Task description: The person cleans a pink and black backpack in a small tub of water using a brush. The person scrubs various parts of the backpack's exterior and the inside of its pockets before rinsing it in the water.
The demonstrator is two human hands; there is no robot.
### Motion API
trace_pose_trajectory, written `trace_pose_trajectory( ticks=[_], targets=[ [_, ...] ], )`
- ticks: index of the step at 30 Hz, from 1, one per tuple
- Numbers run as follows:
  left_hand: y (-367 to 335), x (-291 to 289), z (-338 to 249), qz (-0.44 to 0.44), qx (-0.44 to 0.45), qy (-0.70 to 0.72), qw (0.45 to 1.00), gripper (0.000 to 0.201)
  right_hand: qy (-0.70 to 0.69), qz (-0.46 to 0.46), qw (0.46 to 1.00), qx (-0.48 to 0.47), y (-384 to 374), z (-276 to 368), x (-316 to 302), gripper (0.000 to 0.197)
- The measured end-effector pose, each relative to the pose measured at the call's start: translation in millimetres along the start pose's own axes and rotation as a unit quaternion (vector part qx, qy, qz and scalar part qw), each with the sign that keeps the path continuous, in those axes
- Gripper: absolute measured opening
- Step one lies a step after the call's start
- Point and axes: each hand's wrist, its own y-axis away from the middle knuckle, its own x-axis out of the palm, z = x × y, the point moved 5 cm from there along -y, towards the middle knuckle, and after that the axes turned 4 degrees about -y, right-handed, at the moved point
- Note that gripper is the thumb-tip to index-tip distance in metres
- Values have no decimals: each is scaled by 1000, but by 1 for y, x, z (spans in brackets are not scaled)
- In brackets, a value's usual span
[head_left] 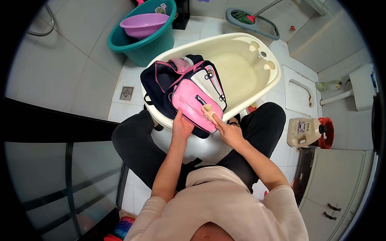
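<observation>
Head view is taken from above a seated person, whose knees flank a cream tub [249, 52] set on the tiled floor [80, 64]. A pink and navy backpack [189, 90] is laid over the tub's near rim, its pink front pocket turned up toward the camera. The left hand [181, 126] is closed on the lower edge of that pocket, so the bag is held steady. The right hand [229, 130] is wrapped around a small brush [208, 110], whose head is pressed against the pink pocket near its right edge. No suds or soap film can be made out on the fabric, and whether water stands in the tub cannot be told; its far end looks bare. Judged from this, the scrubbing is at an early or middle stage: only the front pocket is being worked, while the navy body, the straps and the back are not seen to be treated, and rinsing is not yet done. A teal bucket [140, 46] with a purple basin [144, 24] inside it is stood beyond the tub at the left. A white jug [302, 131] with a dark cap is lying on its side by the right knee, near a cabinet [341, 180].
</observation>
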Motion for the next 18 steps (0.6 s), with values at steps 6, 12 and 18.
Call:
trace_pose_trajectory(
  ticks=[6, 12, 18],
  targets=[
    [-4, 0, 5, -5, -6, -10, 1000, 46, 72, -32, 996, -46, -71, 35, 3, 42],
    [-3, -4, -1, -77, 18, -32, 996, 44, -59, -114, 991, 39, -80, -14, -11, 51],
    [-1, 0, -7, -98, 23, -29, 994, 45, -322, -25, 924, 207, -80, -75, 25, 47]
  ],
)
